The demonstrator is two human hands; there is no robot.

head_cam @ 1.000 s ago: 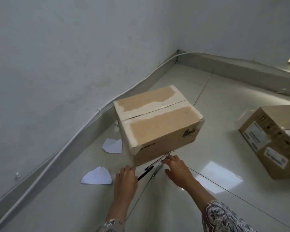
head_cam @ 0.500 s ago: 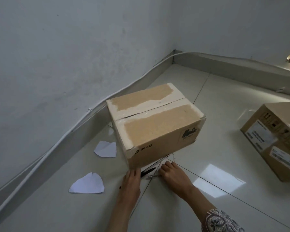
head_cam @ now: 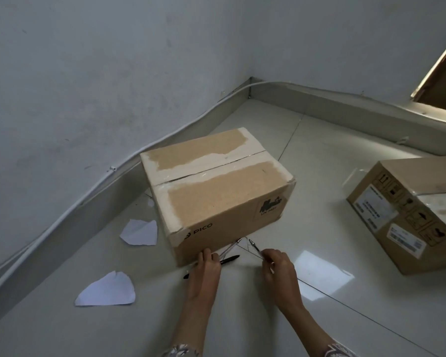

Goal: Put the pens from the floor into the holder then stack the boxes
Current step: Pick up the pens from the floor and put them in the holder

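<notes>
Nearest us, our left hand (head_cam: 205,273) lies flat over a black pen (head_cam: 228,259). At two o'clock, our right hand (head_cam: 278,275) now pinches a clear pen (head_cam: 255,249), seemingly lifted. Beyond sits the box (head_cam: 216,191); a second box (head_cam: 407,212) at three o'clock.

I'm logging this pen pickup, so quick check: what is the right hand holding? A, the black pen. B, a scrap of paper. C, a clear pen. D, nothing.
C: the right hand pinches a clear pen lifted beside the PICO box.
</notes>
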